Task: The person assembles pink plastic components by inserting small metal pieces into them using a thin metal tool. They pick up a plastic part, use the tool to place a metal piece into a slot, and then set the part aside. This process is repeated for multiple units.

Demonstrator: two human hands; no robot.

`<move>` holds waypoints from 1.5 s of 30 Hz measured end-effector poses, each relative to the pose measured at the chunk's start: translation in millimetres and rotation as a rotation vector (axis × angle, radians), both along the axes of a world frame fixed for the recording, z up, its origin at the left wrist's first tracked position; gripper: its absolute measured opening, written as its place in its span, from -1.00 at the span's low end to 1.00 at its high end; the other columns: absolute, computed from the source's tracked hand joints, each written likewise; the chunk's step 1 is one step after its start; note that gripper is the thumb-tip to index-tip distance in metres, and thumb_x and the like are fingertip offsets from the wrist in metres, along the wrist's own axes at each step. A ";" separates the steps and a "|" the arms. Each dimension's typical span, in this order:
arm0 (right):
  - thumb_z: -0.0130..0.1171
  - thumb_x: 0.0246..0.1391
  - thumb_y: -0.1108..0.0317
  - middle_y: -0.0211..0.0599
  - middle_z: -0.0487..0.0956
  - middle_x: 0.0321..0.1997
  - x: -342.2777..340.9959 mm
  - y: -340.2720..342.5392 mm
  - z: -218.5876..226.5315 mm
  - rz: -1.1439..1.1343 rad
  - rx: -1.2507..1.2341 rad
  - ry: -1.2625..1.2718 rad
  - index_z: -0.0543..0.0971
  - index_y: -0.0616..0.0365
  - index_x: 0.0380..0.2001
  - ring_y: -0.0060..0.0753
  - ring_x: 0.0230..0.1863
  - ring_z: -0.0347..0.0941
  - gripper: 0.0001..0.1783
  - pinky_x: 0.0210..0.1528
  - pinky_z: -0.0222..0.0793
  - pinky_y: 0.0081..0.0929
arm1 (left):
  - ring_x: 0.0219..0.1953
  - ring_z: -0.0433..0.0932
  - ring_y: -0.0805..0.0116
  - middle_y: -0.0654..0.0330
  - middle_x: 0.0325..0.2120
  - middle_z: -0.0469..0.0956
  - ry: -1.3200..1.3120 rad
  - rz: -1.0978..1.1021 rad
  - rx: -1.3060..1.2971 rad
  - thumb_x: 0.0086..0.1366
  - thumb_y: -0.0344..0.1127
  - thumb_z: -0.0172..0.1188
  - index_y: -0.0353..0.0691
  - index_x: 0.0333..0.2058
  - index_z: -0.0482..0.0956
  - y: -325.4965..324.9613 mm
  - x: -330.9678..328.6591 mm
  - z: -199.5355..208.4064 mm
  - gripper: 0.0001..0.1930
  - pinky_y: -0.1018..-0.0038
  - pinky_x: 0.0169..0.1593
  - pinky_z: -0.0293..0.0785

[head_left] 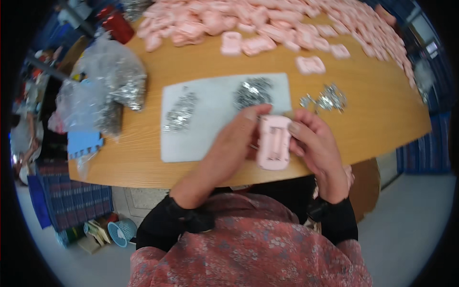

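Observation:
Near the table's front edge I hold a pale pink plastic casing (pixel 275 163) with a long recessed compartment; small metal parts seem to sit at the recess's two ends. My left hand (pixel 232 138) is closed round the casing's left side, with its lower fingers hidden behind. On the upper right edge, the thumb and curled fingers of my right hand (pixel 318 143) grip the casing; whether they also pinch a small part cannot be seen. Beyond my hands, a pile of small silvery metal pieces (pixel 253 91) lies on a white mat (pixel 210 143).
Another metal pile (pixel 181 112) lies on the mat's left, and loose metal bits (pixel 331 98) lie right of it. Many pink casings (pixel 287 21) cover the table's far side. Clear bags of metal parts (pixel 129 79) and a blue foam piece (pixel 83 143) lie at the left.

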State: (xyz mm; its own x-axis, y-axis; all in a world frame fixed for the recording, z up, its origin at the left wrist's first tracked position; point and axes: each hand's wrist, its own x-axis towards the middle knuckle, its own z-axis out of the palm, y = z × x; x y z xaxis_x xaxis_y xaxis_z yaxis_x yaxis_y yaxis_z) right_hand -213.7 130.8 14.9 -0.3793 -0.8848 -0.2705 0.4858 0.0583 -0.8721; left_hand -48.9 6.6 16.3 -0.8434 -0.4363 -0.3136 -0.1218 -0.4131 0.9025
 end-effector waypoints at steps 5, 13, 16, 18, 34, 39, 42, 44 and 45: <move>0.22 0.19 0.41 -0.46 0.53 -0.41 -2.4 3.1 -5.1 0.043 0.005 -0.017 0.49 0.21 -0.17 -0.77 -0.55 0.38 -0.81 -0.61 0.13 -0.82 | -0.26 0.51 0.60 0.28 -0.21 0.54 0.018 0.041 -0.046 0.50 -0.16 -0.12 -0.24 0.18 0.39 2.8 3.0 6.2 -0.59 0.63 -0.18 0.48; 0.29 0.15 0.38 -0.53 0.53 -0.41 3.6 5.1 -3.1 0.072 0.038 0.080 0.51 0.19 -0.20 -0.81 -0.48 0.39 -0.79 -0.48 0.23 -0.83 | -0.17 0.54 0.57 0.22 -0.14 0.59 -0.012 -0.022 -0.327 0.41 -0.46 -0.04 -0.36 0.13 0.43 6.7 2.4 2.0 -0.65 0.61 -0.08 0.49; 0.28 0.15 0.38 -0.55 0.53 -0.41 4.0 6.2 -4.5 0.078 0.037 0.133 0.51 0.19 -0.21 -0.81 -0.46 0.38 -0.80 -0.43 0.27 -0.82 | -0.25 0.53 0.57 0.20 -0.24 0.60 -0.039 -0.041 -0.454 0.36 -0.49 0.01 -0.40 0.08 0.45 4.6 -0.1 -2.4 -0.66 0.58 -0.17 0.48; 0.28 0.15 0.38 -0.56 0.52 -0.42 4.7 6.5 -5.7 0.075 0.042 0.156 0.51 0.20 -0.21 -0.82 -0.46 0.37 -0.80 -0.42 0.27 -0.81 | -0.45 0.49 0.60 0.21 -0.42 0.60 -0.031 -0.011 -0.487 0.30 -0.46 0.09 -0.43 0.01 0.51 4.7 -2.3 -6.9 -0.68 0.58 -0.37 0.46; 0.25 0.19 0.36 -0.58 0.49 -0.43 4.6 0.4 -14.3 0.045 0.068 0.197 0.50 0.22 -0.19 -0.82 -0.48 0.33 -0.79 -0.45 0.25 -0.78 | -0.16 0.57 0.47 0.22 -0.12 0.57 -0.013 -0.057 -0.014 0.34 -0.45 0.03 -0.30 0.12 0.40 -2.0 -3.6 -5.1 -0.63 0.52 -0.09 0.52; 0.22 0.21 0.38 -0.56 0.50 -0.42 5.0 -1.8 -0.5 0.042 -0.003 0.020 0.50 0.20 -0.20 -0.82 -0.49 0.34 -0.83 -0.46 0.24 -0.80 | -0.07 0.56 0.34 0.18 0.00 0.50 0.228 -0.037 0.396 0.46 -0.09 -0.03 -0.24 0.19 0.32 1.1 -2.7 -5.5 -0.54 0.38 -0.02 0.54; 0.19 0.23 0.39 -0.52 0.50 -0.39 8.2 -3.0 -0.4 0.028 -0.034 0.097 0.48 0.22 -0.19 -0.79 -0.46 0.38 -0.84 -0.42 0.29 -0.78 | -0.03 0.54 0.31 0.16 0.00 0.49 0.183 0.100 0.372 0.51 0.06 -0.19 -0.21 0.21 0.30 14.6 -6.8 -2.0 -0.48 0.35 0.00 0.53; 0.18 0.25 0.39 -0.50 0.50 -0.37 16.3 -6.6 4.2 0.005 -0.060 0.191 0.48 0.25 -0.17 -0.75 -0.43 0.39 -0.82 -0.37 0.32 -0.74 | -0.06 0.55 0.31 0.14 -0.04 0.51 0.201 0.116 0.318 0.53 0.03 -0.22 -0.20 0.21 0.30 12.2 -4.6 0.4 -0.51 0.35 -0.03 0.54; 0.17 0.25 0.39 -0.49 0.50 -0.37 19.6 -7.8 5.5 -0.007 -0.072 0.238 0.48 0.26 -0.16 -0.73 -0.41 0.40 -0.82 -0.35 0.34 -0.73 | -0.08 0.56 0.31 0.13 -0.06 0.52 0.210 0.124 0.292 0.53 0.01 -0.24 -0.19 0.21 0.30 11.0 -3.4 0.8 -0.52 0.35 -0.04 0.55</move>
